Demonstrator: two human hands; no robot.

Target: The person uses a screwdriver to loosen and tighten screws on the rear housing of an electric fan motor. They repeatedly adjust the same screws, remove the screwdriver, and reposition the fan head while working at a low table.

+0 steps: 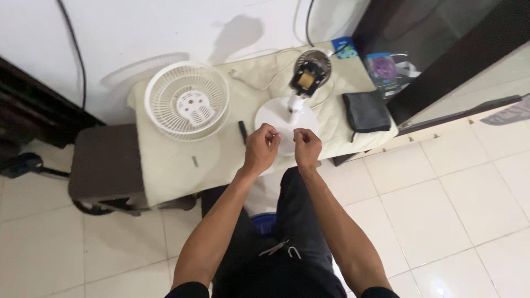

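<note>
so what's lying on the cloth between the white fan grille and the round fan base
In the head view, a small dark stick-like object lies between the fan grille and the fan base.

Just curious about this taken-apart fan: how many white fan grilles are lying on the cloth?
1. The white grille lies at the cloth's left end, left of the fan stand and both hands. A second one may be out of view.

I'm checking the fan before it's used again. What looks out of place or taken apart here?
The fan stands on its round base with the motor bare: no blades or guard on it. The white guard lies detached on the cloth to its left. Both hands are pinched together above the base.
</note>
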